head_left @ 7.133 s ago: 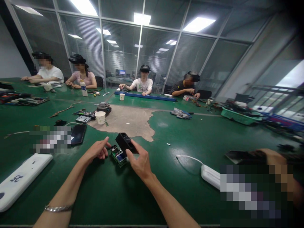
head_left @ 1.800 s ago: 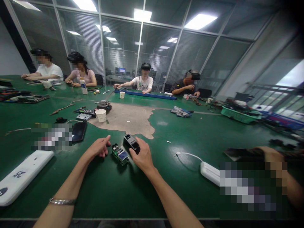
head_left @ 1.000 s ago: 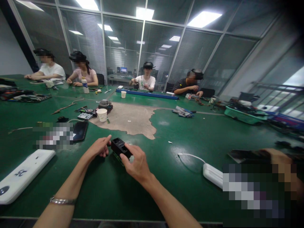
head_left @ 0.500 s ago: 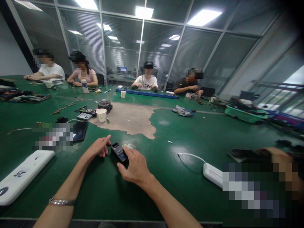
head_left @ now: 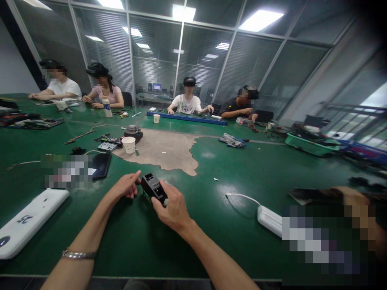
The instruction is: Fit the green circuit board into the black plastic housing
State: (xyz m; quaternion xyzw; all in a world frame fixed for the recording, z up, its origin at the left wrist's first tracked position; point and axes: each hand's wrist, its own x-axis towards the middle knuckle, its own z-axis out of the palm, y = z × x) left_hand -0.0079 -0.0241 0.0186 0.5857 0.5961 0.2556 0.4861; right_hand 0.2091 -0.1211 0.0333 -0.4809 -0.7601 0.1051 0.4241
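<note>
My right hand grips a small black box-shaped device in front of me, thumb on the near side and fingers along the far side. The device has rectangular openings in its upper face, and a bit of green shows along its lower left side. It is tilted, with its far end toward the left. My left hand is just left of the device, holding nothing, its thumb side stretched toward it and the other fingers loosely bent. Whether a fingertip touches the device I cannot tell.
A white power bank and a dark phone lie left. Beyond are a paper cup, electronic parts and a brown mat. At right are a white cabled device, gloves and a green basket. Several people sit across the table.
My right hand has raised and turned the black device slightly, so more of its upper face and left side show. My left hand has barely moved.
</note>
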